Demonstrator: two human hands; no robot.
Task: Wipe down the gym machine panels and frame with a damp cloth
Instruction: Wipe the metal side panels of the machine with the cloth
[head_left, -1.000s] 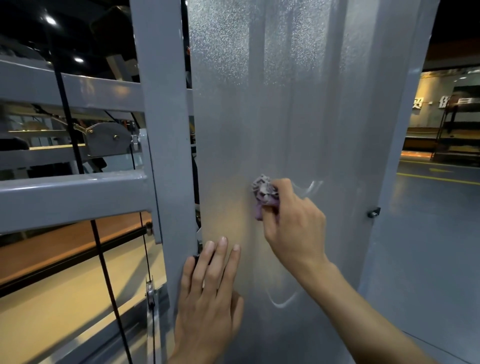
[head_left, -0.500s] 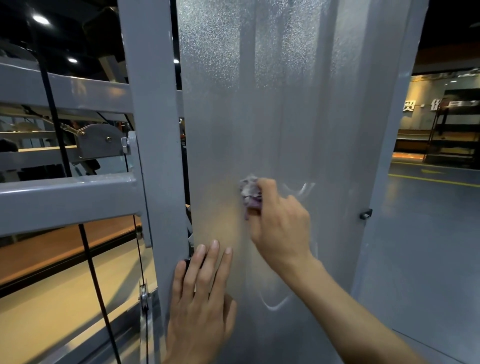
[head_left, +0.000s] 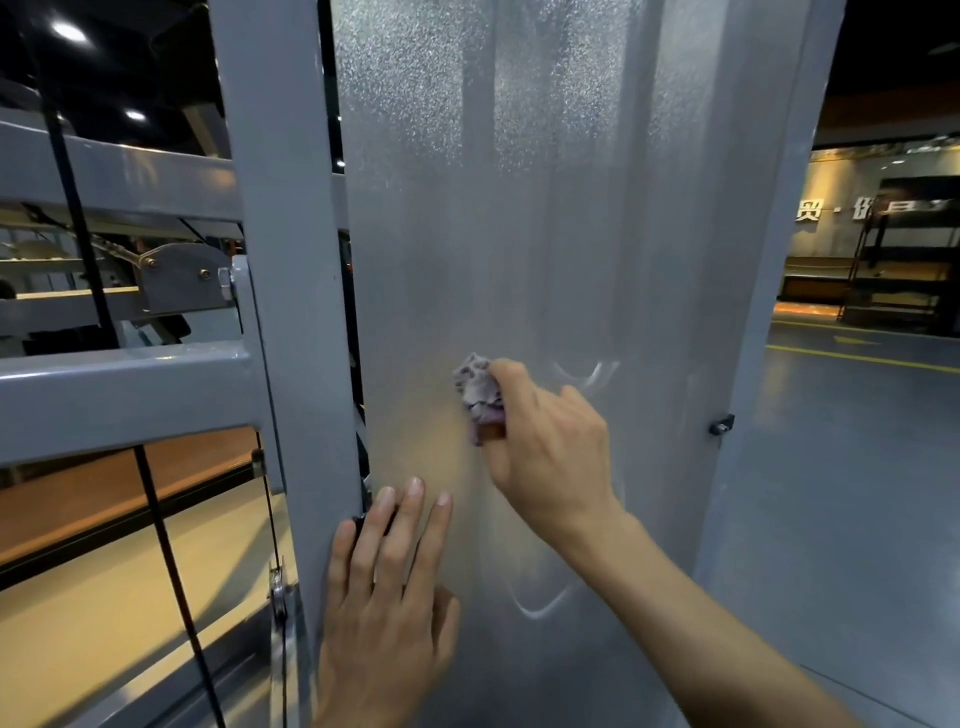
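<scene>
Right hand (head_left: 545, 447) grips a bunched cloth (head_left: 480, 392) against the frosted panel (head_left: 519, 208). Left hand (head_left: 387, 597) rests flat, fingers straight, across the panel edge and grey post (head_left: 280, 260).

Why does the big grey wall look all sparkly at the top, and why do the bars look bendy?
In the head view, ceiling lights glint off the panel, whose textured top sparkles; lower down it shines softly round the cloth in the right hand. The wide-angle lens curves the frame bars. The left hand looks slightly blurred.
</scene>
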